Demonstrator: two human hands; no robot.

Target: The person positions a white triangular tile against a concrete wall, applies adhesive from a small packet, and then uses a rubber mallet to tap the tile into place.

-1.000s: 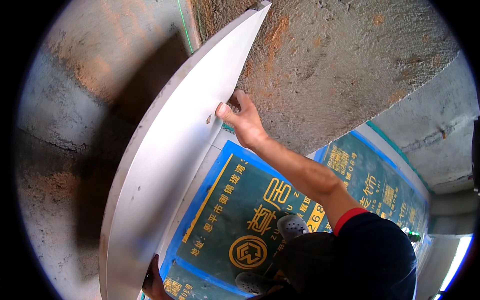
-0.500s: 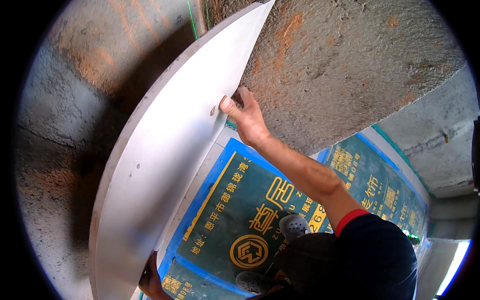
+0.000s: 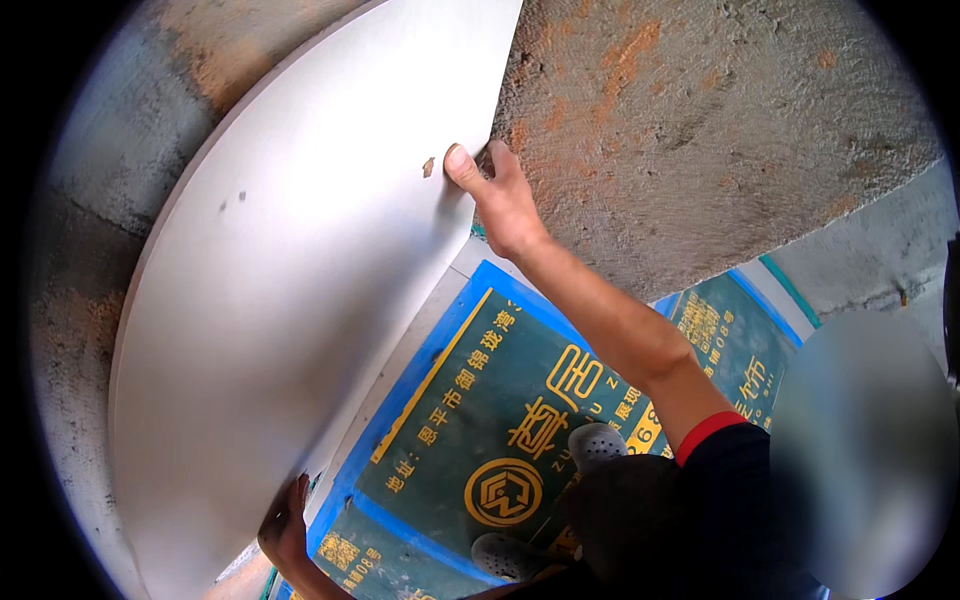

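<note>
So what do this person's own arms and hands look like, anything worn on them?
The right hand and left hand are both ungloved, and no watch shows on the right wrist. The right arm has a short, dark sleeve ending in a red band. The left sleeve isn't visible.

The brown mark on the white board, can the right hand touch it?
Probably yes: the right hand grips the board by its edge, with its thumb just beside the brown mark. Nothing seems to lie between them.
</note>
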